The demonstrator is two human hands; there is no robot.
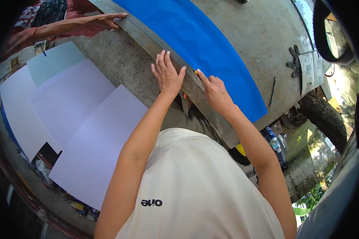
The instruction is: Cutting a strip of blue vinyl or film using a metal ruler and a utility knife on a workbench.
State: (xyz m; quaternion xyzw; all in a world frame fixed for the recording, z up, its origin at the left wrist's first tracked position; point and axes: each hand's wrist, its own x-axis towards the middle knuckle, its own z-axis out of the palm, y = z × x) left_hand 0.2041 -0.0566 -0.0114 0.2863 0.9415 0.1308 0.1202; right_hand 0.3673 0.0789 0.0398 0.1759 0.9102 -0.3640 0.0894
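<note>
A long blue sheet [223, 59] lies on the grey table, with a metal ruler [156, 38] along its near-left edge. My left hand [168, 77] rests on the ruler, fingers outstretched and thumb apart. Just to its right, my right hand [218, 92] is closed with the index finger stretched forward. It grips a small yellow tool [196, 72] at the ruler's edge; the tool looks like a cutter knife, but the hand hides most of it. At the ruler's far left, another person's hand [112, 20] touches it with extended fingers.
Large pale sheets [79, 95] overlap at the left. On the grey table [243, 24] at the right lie a dark pen [273, 92] and a dark glove [294, 61]. Below the table's right corner stands a blue can [271, 137]. A thick log [323, 115] is beyond it.
</note>
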